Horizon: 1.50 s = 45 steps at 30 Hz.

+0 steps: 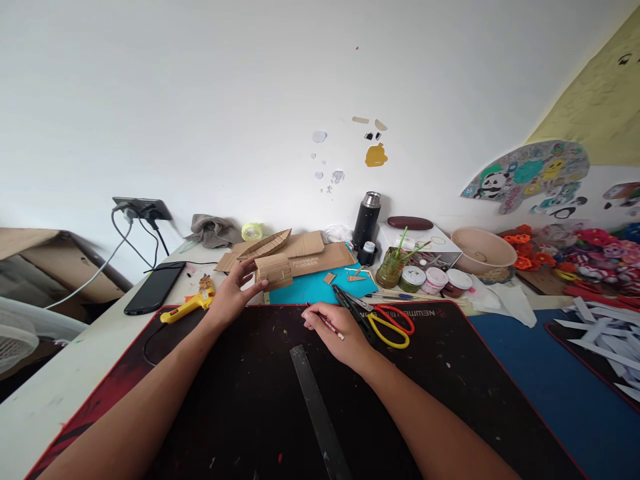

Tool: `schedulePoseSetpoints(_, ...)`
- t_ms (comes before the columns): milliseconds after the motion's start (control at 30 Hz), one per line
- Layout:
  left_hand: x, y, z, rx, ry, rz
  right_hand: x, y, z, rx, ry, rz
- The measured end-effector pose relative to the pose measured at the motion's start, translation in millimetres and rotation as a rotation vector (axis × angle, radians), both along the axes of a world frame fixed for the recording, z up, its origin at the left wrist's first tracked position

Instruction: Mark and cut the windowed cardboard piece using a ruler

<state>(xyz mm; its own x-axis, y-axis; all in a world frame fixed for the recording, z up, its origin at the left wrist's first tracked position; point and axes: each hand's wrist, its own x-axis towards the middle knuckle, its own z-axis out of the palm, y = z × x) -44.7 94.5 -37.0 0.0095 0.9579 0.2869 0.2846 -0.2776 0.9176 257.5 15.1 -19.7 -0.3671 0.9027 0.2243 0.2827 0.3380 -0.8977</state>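
Pinching a ridged cardboard piece (274, 270), left of frame centre: left hand (237, 287) has thumb and fingers closed on its left edge. Right hand (340, 330), centre, is curled around a pencil (332, 327). Risk: too firm a pinch could crease the corrugation; a rightward sweep might knock the scissors (393, 328) near the right wrist. Hidden: pencil's middle, behind fingers; piece's far side, perhaps folded, hard to tell. Ruler (317, 413) cut off at bottom edge.
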Motion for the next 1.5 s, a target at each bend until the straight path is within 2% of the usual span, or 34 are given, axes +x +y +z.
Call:
schedulePoseSetpoints(867, 0.1, 0.1, -2.0, 0.004, -0.014, 0.007, -0.3, 0.6, -1.9, 0.035, -0.009, 0.005)
schedulePoseSetpoints(1500, 3.2, -1.7, 1.6, 0.005, -0.025, -0.009, 0.0, 0.0, -0.2, 0.033, -0.024, 0.002)
